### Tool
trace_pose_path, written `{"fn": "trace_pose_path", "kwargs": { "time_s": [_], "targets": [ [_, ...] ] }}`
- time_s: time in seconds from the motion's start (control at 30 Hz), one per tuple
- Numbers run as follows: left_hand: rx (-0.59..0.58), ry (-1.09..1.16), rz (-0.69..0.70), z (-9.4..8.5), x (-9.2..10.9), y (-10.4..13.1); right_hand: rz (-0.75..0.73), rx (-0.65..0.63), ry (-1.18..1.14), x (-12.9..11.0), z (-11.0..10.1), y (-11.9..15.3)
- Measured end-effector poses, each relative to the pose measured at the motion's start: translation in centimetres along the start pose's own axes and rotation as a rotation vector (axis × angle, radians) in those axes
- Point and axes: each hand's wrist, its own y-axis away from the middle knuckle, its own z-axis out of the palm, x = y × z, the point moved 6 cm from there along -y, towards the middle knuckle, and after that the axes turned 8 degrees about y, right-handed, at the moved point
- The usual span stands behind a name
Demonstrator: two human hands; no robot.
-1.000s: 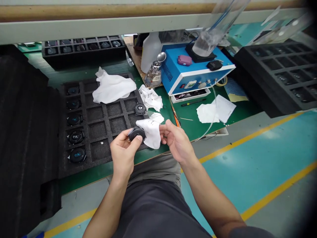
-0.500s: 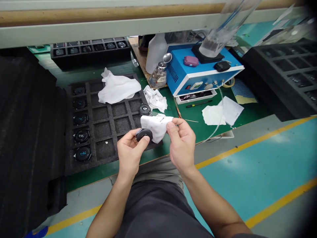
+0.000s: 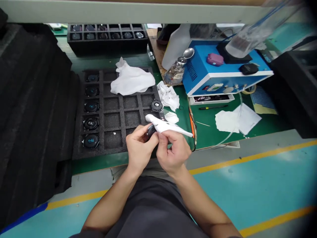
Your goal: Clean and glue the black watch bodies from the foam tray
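Note:
Between the thumb and fingers of my left hand [image 3: 140,145] is a black round watch case [image 3: 150,131], partly covered by fingers and cloth. My right hand [image 3: 173,149] pinches a folded white cloth [image 3: 170,127] and sits close against the left, with the cloth's left end over the watch case. Just beyond lies a black foam tray [image 3: 112,140] with square pockets. Several round watch cases [image 3: 91,123] fill its left column, and another watch case [image 3: 157,105] sits at its right side. A white cloth [image 3: 132,79] is spread over the tray's far pockets.
Crumpled white wipes [image 3: 168,96] lie right of the tray. Behind them stand a glass pump bottle [image 3: 175,71] and a blue machine [image 3: 198,62] with a thin hose. Stacked black foam [image 3: 32,115] rises at the left. Another watch tray [image 3: 106,44] is at the back.
My right hand has come left against my left hand, bringing the cloth onto the watch case. The cloth, hanging flat before, is now bunched and folded. The camera view has shifted.

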Motion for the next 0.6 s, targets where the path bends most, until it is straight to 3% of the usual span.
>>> {"fn": "trace_pose_path", "kwargs": {
  "time_s": [0.6],
  "targets": [
    [-0.079,-0.173,-0.02,0.2,0.0,0.1,0.066,-0.059,-0.034,1.0,1.0,0.5]
  ]
}}
